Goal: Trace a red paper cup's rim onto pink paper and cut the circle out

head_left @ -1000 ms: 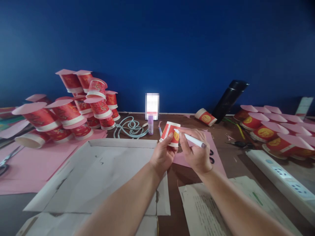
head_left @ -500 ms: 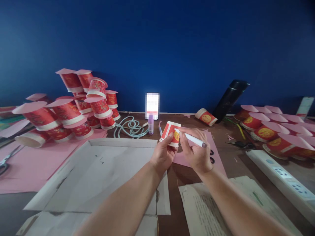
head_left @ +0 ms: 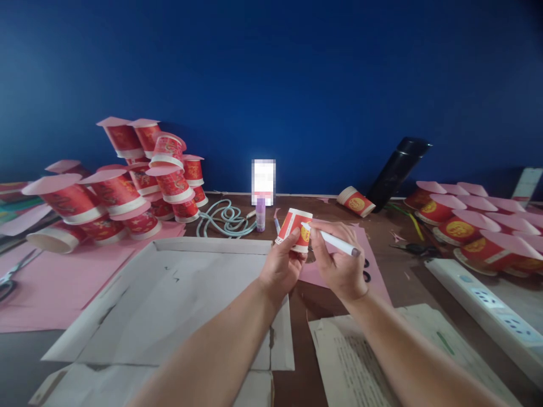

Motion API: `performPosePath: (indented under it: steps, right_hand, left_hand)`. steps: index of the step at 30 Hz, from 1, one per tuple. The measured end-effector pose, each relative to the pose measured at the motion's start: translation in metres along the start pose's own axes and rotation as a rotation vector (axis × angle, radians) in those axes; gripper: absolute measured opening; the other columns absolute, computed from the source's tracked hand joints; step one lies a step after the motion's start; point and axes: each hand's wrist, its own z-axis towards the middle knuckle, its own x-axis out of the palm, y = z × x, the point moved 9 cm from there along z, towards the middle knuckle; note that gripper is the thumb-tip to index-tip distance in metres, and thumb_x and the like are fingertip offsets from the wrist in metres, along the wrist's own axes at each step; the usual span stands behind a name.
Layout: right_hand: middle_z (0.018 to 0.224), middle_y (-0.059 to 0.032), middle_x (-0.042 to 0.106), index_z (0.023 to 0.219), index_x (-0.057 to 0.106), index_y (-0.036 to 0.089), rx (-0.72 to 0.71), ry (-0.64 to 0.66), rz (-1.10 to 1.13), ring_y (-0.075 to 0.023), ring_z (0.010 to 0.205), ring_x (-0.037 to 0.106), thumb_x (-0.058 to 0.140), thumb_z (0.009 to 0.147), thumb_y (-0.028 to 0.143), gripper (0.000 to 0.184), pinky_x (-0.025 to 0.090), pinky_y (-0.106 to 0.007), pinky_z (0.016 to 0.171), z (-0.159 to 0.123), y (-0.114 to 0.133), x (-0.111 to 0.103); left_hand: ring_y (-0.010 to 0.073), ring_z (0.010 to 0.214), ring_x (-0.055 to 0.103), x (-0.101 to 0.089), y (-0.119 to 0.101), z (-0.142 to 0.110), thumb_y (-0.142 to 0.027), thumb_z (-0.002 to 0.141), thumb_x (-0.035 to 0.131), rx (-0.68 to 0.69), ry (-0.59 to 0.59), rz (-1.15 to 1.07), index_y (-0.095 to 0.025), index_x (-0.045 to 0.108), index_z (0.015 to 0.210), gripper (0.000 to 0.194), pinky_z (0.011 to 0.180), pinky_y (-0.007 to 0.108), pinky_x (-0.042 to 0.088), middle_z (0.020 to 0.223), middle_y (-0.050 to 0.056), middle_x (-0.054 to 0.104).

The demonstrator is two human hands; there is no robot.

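Observation:
A red and white paper cup (head_left: pixel 292 229) with a gold emblem is gripped near its lower part by my left hand (head_left: pixel 282 268), the thumb across its front. My right hand (head_left: pixel 341 263) is closed round a white marker pen (head_left: pixel 335 242), its tip pointing left at the cup's emblem; whether the tip touches cannot be made out. Below the hands lies a pink sheet of paper (head_left: pixel 373 271), with black scissor handles (head_left: pixel 366 276) partly hidden behind my right hand. A purple glue stick (head_left: pixel 260 216) stands upright just beyond the cup.
Red cups topped with pink paper are stacked at the left (head_left: pixel 172 183) and grouped at the right (head_left: pixel 458 229). A black bottle (head_left: pixel 396 172) leans on the blue wall beside a tipped cup (head_left: pixel 355 202). A cable (head_left: pixel 224 220), flattened cardboard (head_left: pixel 169 305) and a power strip (head_left: pixel 487 302) lie around.
The marker's back end has shifted slightly right and down. My left hand and the cup stay nearly where they were.

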Motion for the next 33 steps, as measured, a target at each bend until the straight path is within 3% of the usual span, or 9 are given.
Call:
performPosePath:
  steps: [8,33]
  right_hand:
    - [0.092,-0.0039,0.074,0.099,0.064,0.02,-0.003,0.009,-0.008,-0.0189,0.086,0.067,0.061,0.087,0.016,0.013,0.049,-0.037,0.083,0.0004,-0.0003,0.0007]
    - [0.091,-0.0055,0.074,0.099,0.065,0.021,0.005,0.012,-0.045,-0.0199,0.086,0.067,0.058,0.089,0.02,0.012,0.05,-0.037,0.082,0.0008,-0.0011,0.0013]
  left_hand:
    - [0.0085,0.066,0.053,0.0016,-0.0012,-0.0002,-0.029,0.068,0.081,-0.001,-0.004,0.004,-0.015,0.069,0.091,0.03,0.055,0.022,0.036,0.081,0.002,0.065]
    - [0.017,0.082,0.063,0.0047,-0.0012,-0.0017,-0.032,0.067,0.081,-0.002,0.018,0.029,-0.016,0.069,0.094,0.034,0.069,0.028,0.043,0.091,0.006,0.069]
